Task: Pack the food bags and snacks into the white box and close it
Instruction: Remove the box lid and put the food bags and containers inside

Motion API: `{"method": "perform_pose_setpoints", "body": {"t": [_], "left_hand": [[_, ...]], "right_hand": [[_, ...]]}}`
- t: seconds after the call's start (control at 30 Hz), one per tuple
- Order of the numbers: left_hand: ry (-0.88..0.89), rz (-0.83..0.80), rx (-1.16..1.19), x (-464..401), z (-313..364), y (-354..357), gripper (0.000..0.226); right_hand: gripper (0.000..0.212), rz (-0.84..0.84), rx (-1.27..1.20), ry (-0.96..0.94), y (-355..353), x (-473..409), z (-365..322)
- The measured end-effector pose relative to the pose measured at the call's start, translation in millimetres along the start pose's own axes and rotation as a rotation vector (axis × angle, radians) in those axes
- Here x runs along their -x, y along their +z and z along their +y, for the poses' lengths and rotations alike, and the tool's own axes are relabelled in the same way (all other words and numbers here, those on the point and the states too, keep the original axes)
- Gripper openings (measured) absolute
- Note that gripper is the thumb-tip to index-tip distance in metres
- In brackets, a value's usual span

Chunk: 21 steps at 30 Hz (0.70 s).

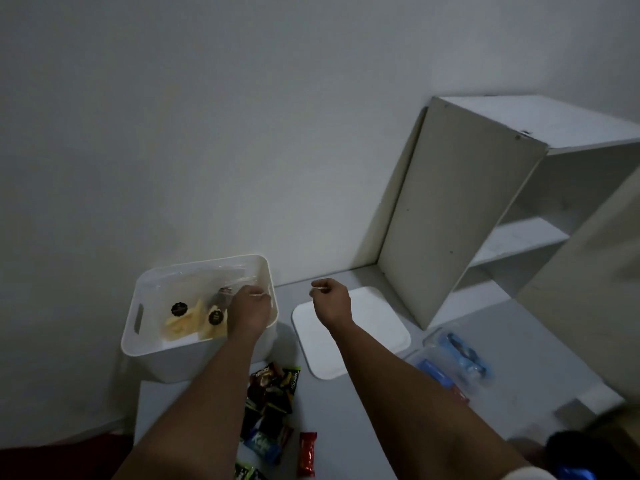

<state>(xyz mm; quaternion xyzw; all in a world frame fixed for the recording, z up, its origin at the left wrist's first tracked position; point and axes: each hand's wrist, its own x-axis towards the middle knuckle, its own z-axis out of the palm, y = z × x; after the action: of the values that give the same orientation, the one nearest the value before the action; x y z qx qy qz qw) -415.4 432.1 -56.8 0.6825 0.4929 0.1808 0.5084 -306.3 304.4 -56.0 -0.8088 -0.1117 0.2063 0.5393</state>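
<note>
My left grip (250,303) reaches into the white box (202,358), fingers curled on a clear food bag (207,282) above bagged chips (194,320). My right grip (330,299) hovers fisted, holding nothing, over the white lid (374,341). Snack packets (270,403) lie on the surface (346,427) nearer me.

White box (152,362): smooth, faintly glossy plastic; lid (374,327) the same, matt. Food bags (194,317): clear glossy film. Snacks (273,393): shiny foil wrappers. Shelf unit (460,209): matt white laminate board.
</note>
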Motion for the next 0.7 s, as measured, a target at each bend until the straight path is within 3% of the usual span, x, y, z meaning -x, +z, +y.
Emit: {"method": "perform_pose_setpoints", "body": {"t": [0.4,0.7], "left_hand": [[-0.009,-0.133,-0.038,37,-2,88,0.014],[-0.174,-0.215,-0.104,76,-5,207,0.014]], "right_hand": [[0.025,0.066,0.049,0.050,-97,-22,60],[0.018,0.125,0.253,0.109,-260,-72,145]]}}
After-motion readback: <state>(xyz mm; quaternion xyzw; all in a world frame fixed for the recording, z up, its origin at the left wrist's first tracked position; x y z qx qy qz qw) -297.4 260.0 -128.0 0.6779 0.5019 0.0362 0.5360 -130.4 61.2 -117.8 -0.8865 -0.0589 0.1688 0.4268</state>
